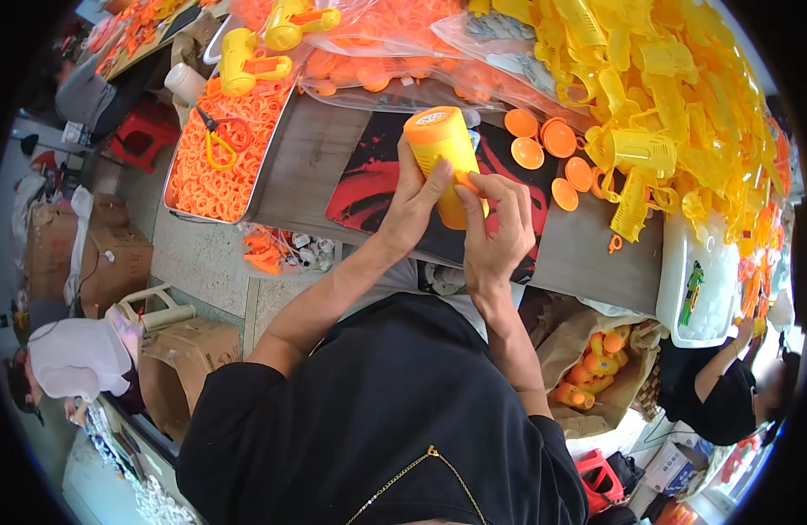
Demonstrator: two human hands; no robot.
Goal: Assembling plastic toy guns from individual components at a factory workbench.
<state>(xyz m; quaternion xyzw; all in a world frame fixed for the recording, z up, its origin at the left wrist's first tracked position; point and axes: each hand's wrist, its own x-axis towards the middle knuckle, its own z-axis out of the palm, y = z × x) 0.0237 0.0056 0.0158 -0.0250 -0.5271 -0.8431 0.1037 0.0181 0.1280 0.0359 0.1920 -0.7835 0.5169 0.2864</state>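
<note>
Over the dark red-and-black mat [368, 175], both hands hold a yellow plastic housing [460, 153] that looks like a toy hair dryer, tilted, with an orange end at its top. My left hand [408, 206] wraps its left side, the thumb across the front. My right hand [501, 229] is closed at its right side, thumb and fingers pinching near its lower part; anything small between them is hidden. Right of the mat lie several orange discs [559, 140]. Beyond them heaps a pile of yellow housings [635, 153].
A tray [262, 175] of orange rings, with scissors [218, 144] on top, stands left. Two yellow housings [240, 63] lie behind it. A white bin [675, 289] and a paper sack [543, 350] of finished-looking toys are at right. Other people sit at both sides.
</note>
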